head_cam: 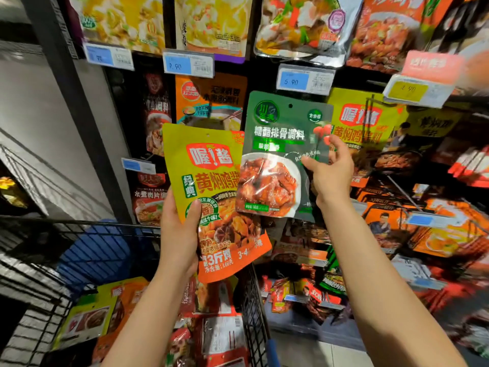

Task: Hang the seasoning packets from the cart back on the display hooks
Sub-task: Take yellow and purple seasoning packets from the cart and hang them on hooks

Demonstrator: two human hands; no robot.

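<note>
The left hand (180,234) grips a yellow-green and orange seasoning packet (211,197) by its lower left edge, thumb across the front, holding it upright at centre frame. The right hand (330,173) pinches the right edge of a dark green sweet-and-sour rib seasoning packet (277,152), raised just beside the first and overlapping its right edge, its hang hole near the top centre. Behind both, the display rack (79,107) carries hanging packets and blue price tags (188,63). At lower left of the frame the wire shopping cart (254,308) holds more seasoning packets (219,337) lying in a loose heap.
</note>
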